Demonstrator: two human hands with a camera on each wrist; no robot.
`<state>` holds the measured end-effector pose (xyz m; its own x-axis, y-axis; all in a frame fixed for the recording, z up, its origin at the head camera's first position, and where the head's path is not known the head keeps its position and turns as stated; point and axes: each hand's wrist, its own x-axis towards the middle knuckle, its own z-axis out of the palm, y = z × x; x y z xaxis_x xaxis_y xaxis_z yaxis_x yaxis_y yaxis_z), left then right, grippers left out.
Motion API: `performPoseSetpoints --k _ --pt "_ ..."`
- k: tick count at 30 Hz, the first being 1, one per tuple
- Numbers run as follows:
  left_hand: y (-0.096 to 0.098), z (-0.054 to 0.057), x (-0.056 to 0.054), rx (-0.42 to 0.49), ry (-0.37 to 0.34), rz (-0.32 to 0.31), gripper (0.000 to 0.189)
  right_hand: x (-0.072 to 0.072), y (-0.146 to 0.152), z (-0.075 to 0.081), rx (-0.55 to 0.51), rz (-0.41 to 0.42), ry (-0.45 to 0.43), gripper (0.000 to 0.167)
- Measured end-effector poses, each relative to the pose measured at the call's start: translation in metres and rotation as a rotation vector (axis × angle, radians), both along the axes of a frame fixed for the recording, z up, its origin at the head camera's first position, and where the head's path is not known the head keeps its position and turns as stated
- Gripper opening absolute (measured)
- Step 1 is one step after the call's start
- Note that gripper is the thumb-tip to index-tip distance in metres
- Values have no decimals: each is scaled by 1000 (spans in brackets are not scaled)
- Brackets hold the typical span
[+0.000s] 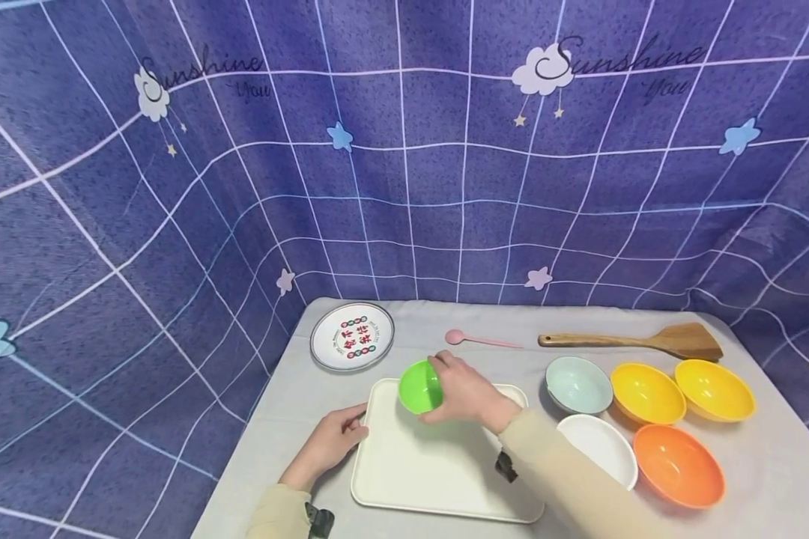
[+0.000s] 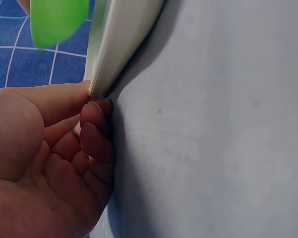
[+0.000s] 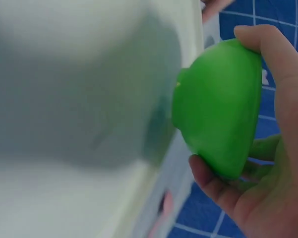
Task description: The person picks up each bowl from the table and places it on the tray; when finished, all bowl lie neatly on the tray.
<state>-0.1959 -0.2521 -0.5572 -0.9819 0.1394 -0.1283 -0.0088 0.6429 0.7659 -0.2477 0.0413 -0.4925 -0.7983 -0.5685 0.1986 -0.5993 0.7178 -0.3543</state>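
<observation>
Head view, green bowl (image 1: 414, 391): it was over the far left part of the cream tray (image 1: 404, 479), mouth upward, its rim pinched by the right hand (image 1: 461, 389).
Head view, left hand (image 1: 330, 443): it was at the tray's left edge, apart from the bowl.
Head view, handling: a level bowl, a steadied tray and an unhurried right wrist seemed the way to work well so near that edge.
Head view, far side: a plate with red characters (image 1: 321, 340), a pink spoon (image 1: 455, 337) and a wooden spatula (image 1: 688, 342) lay along the surface (image 1: 290, 419) beyond the tray.
Head view, right side: a pale blue bowl (image 1: 580, 385), two yellow bowls (image 1: 647, 393), a white bowl (image 1: 596, 445) and an orange bowl (image 1: 677, 464) stood grouped.
Head view, in the way: the right sleeve (image 1: 559, 464) crossed the tray's right edge and hid part of the white bowl; a wide elbow swing could have knocked it.
Left wrist view, tray rim: the left hand's thumb and curled fingers pinched it; a light grip probably sufficed, since lifting might tip the tray.
Right wrist view, bowl: thumb and fingers held opposite sides, foot toward the tray; whether it touched could not be told. Fingertips low on its wall could have met the tray first.
</observation>
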Motion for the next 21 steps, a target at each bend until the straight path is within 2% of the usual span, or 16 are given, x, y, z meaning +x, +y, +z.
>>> performPoseSetpoints --k 4,7,13,21 --pt "1 2 1 13 -2 -4 51 -5 -20 -17 -14 -23 -33 109" --pt "2 4 2 14 -3 -5 51 -6 -30 -24 -37 -43 -54 109" --pt "2 1 1 18 -8 -13 52 -5 -43 -28 -50 -47 -34 113" --pt "3 1 0 11 -15 -12 53 -4 -53 -29 -78 -50 -71 121"
